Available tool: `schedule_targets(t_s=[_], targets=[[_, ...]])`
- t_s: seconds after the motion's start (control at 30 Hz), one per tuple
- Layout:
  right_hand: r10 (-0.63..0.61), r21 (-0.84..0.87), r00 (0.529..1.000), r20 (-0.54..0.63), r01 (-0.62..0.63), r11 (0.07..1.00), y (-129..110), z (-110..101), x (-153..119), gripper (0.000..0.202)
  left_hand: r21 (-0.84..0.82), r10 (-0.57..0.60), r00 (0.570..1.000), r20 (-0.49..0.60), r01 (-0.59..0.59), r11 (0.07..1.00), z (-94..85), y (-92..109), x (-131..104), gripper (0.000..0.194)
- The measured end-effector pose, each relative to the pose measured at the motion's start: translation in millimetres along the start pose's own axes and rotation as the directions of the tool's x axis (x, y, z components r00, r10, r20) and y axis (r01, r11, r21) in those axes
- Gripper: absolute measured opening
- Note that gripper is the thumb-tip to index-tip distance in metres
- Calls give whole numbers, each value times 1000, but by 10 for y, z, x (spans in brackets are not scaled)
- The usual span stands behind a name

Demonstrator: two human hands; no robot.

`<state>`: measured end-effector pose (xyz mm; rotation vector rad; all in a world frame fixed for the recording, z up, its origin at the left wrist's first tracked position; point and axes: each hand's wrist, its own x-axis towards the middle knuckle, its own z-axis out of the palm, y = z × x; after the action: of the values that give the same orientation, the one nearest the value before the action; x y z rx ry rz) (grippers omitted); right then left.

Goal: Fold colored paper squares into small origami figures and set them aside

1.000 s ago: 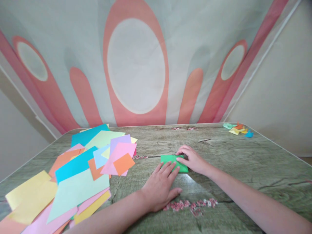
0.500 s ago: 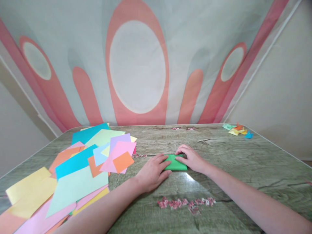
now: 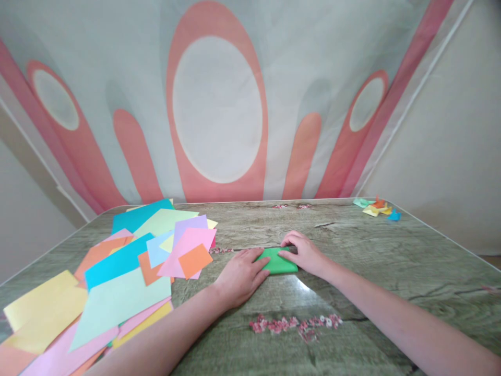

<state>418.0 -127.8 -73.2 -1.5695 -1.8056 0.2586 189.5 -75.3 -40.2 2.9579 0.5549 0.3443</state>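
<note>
A folded piece of green paper (image 3: 278, 262) lies flat on the table in front of me. My left hand (image 3: 243, 277) rests palm down over its left end, fingers stretched out and pressing on it. At the far right corner my right hand (image 3: 299, 254) has its thumb on the paper and its fingers curled around the back edge, gripping it. The fingertips of the right hand partly hide that corner.
On the left, many loose coloured paper sheets (image 3: 121, 297) overlap in a pile. Several small folded paper figures (image 3: 376, 210) sit at the far right corner of the wood-patterned table (image 3: 352, 245). A patterned backdrop (image 3: 217, 104) hangs behind the table.
The whole view has shifted slightly. My left thumb has drawn in closer to its fingers, while the right hand keeps its place at the green paper's corner.
</note>
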Motion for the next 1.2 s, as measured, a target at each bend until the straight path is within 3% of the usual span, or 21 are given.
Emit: schedule_targets(t_s=[0.47, 0.63, 0.8, 1.2], targets=[[13, -58, 1000, -3, -13, 998, 4, -45, -15, 16, 29, -2, 1000, -7, 2, 1000, -5, 4, -5, 37], [-118, -48, 992, 45, 120, 992, -34, -72, 8, 15, 29, -5, 1000, -14, 5, 1000, 3, 4, -5, 36], [-278, -45, 944, 179, 290, 956, -75, -92, 32, 26, 34, -1, 1000, -11, 1, 999, -8, 18, -1, 36], [-301, -89, 927, 224, 328, 941, -40, -98, 48, 33, 20, -19, 999, -29, 20, 1000, -3, 1, -5, 36]])
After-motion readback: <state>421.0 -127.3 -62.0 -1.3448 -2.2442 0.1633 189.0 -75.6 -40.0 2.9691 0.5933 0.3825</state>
